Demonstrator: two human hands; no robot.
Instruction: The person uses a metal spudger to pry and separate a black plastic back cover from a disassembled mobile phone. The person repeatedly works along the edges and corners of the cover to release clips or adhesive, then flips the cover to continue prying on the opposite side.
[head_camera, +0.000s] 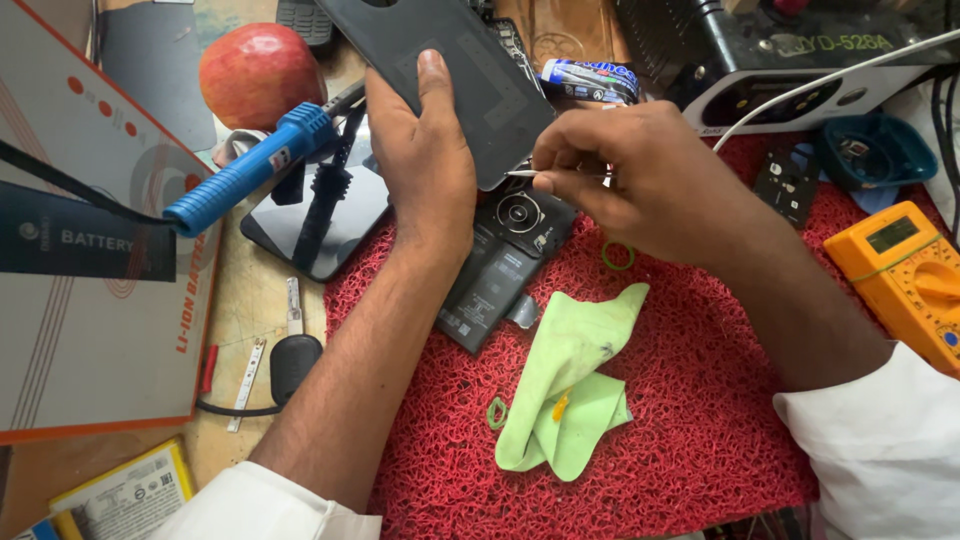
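My left hand (420, 150) grips a dark grey phone back cover (470, 75), tilted up over the red mat (690, 400). My right hand (630, 170) pinches a thin white tool (522, 174) whose tip touches the cover's lower edge. Below the cover lies the opened phone body (505, 255), showing its black battery and a round coil. A green cloth (570, 375) lies crumpled on the mat in front of my arms.
A blue-handled soldering iron (250, 170) rests on its stand over a dark glass panel (310, 225). A red apple (260, 70) sits behind it. An orange multimeter (905, 270) is at the right, a black-and-white station (800, 60) behind, a flat box (90, 250) at the left.
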